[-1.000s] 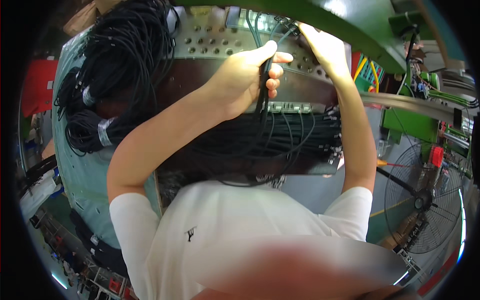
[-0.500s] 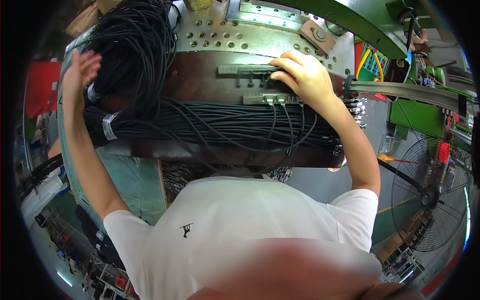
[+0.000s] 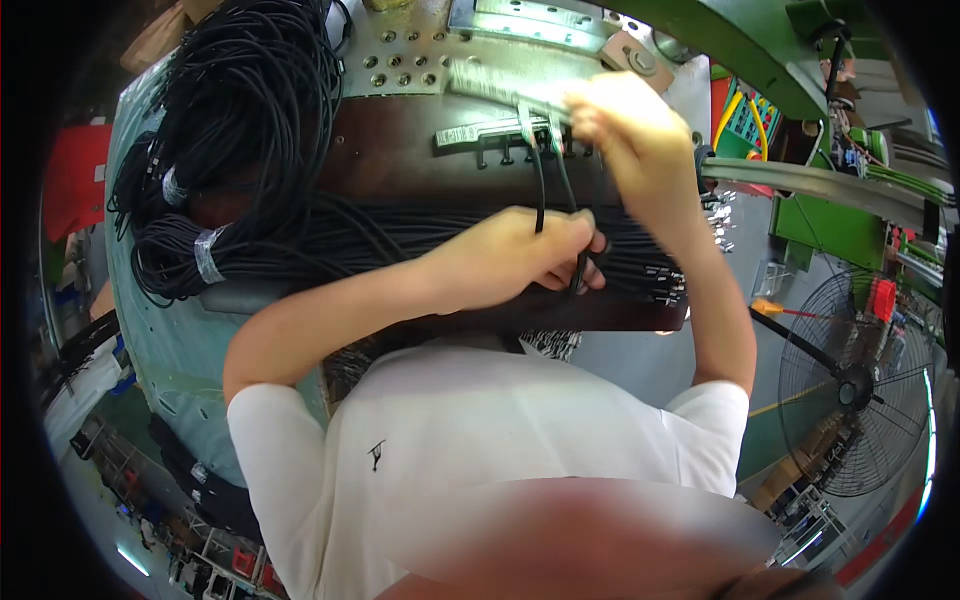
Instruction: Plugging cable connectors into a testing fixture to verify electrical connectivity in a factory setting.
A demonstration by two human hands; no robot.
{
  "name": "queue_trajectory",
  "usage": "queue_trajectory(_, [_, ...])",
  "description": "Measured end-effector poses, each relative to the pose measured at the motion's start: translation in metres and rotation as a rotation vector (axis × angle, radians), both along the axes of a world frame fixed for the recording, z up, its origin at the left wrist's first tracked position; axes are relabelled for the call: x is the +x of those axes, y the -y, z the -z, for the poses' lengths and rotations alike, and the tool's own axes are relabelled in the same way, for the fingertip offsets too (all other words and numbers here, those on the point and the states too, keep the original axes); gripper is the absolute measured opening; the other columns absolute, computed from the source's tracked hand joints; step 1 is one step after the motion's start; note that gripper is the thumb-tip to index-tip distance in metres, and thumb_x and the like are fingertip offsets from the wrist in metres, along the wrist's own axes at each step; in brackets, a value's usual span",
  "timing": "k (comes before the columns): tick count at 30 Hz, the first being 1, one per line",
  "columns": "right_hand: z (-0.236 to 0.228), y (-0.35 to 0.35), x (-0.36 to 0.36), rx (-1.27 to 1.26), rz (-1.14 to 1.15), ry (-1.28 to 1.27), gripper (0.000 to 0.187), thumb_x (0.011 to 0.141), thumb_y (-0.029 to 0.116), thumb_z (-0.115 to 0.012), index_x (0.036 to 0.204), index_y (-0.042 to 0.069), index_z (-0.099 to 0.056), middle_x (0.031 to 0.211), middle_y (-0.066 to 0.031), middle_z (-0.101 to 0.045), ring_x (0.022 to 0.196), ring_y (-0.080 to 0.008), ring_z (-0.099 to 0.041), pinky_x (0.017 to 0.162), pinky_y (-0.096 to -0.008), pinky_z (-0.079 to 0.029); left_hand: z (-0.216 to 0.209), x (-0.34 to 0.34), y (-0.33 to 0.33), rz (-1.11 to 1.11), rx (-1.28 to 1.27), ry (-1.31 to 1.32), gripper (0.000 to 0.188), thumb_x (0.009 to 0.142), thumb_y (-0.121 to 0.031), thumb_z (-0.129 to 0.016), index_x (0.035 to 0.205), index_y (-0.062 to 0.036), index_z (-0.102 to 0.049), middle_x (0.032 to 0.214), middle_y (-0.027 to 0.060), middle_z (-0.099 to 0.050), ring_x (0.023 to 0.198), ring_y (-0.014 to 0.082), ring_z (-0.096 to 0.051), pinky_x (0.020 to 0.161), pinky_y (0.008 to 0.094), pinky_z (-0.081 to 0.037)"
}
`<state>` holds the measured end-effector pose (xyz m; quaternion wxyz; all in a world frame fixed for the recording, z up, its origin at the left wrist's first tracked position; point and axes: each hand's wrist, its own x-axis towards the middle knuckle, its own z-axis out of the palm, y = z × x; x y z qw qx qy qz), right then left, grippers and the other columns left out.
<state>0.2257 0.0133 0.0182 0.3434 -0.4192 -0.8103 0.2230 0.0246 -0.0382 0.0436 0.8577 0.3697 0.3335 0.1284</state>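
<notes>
My left hand [image 3: 505, 255] is closed around thin black cables [image 3: 541, 190] in front of the brown board's middle. Those cables run up to light-coloured connectors [image 3: 527, 125] at a narrow grey metal bar [image 3: 500, 88], smeared by motion. The bar's right end is gripped in my right hand [image 3: 640, 135], which holds it raised and tilted. Beneath it a second grey bar [image 3: 458, 136], with dark pegs along its front edge, lies on the brown board [image 3: 390, 150]. My right hand partly hides the right ends of both bars.
A thick bundle of black cables [image 3: 350, 225] lies across the board, bound with clear tape at its left. Coiled cables [image 3: 250, 90] pile up at the far left. Behind stands a perforated metal plate [image 3: 405, 70] under a green machine frame [image 3: 740, 50]. A fan [image 3: 852, 390] stands at right.
My left hand has come from the far left to the middle and taken hold of the cables. My right hand has lifted the nearer bar with its cables up and over the other bar.
</notes>
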Motion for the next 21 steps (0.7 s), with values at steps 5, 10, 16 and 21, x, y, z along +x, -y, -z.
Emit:
queue_trajectory(5, [0.031,-0.110,-0.015,0.388,0.078,0.344,0.022,0.089,0.022,-0.067,0.102,0.006,-0.074,0.098,-0.0121,-0.072,0.088,-0.0301,-0.066,0.079,-0.0388,-0.053,0.007,-0.007,-0.085,-0.381,-0.061,0.083,0.033,0.102,-0.029,-0.047,0.103,0.0010,-0.061,0.076,0.0081,-0.063,0.062,0.0144,-0.060,0.064,0.0307,-0.051])
queue_trajectory(10, [0.054,-0.130,0.001,0.275,0.173,0.403,0.023,0.088,0.023,-0.068,0.102,0.006,-0.073,0.096,-0.0122,-0.072,0.087,-0.0302,-0.067,0.078,-0.0390,-0.053,0.042,0.005,-0.164,-0.348,0.115,0.009,0.037,0.100,-0.036,-0.054,0.110,-0.0003,-0.058,0.086,0.0107,-0.063,0.070,0.0202,-0.060,0.068,0.0347,-0.051])
queue_trajectory(16, [0.041,-0.123,0.001,0.220,0.184,0.400,0.024,0.087,0.025,-0.070,0.102,0.006,-0.073,0.095,-0.0123,-0.071,0.085,-0.0303,-0.067,0.076,-0.0393,-0.053,0.044,0.015,-0.152,-0.341,0.211,-0.037,0.037,0.100,-0.034,-0.054,0.117,-0.0011,-0.056,0.099,0.0119,-0.060,0.083,0.0220,-0.057,0.076,0.0355,-0.050])
queue_trajectory(21, [0.046,-0.114,0.007,0.315,0.204,0.368,0.026,0.086,0.026,-0.071,0.102,0.006,-0.073,0.093,-0.0124,-0.071,0.084,-0.0304,-0.067,0.076,-0.0395,-0.053,0.038,-0.032,-0.167,-0.127,1.504,-0.679,0.038,0.100,-0.032,-0.054,0.122,-0.0017,-0.054,0.110,0.0130,-0.057,0.094,0.0236,-0.055,0.083,0.0362,-0.048])
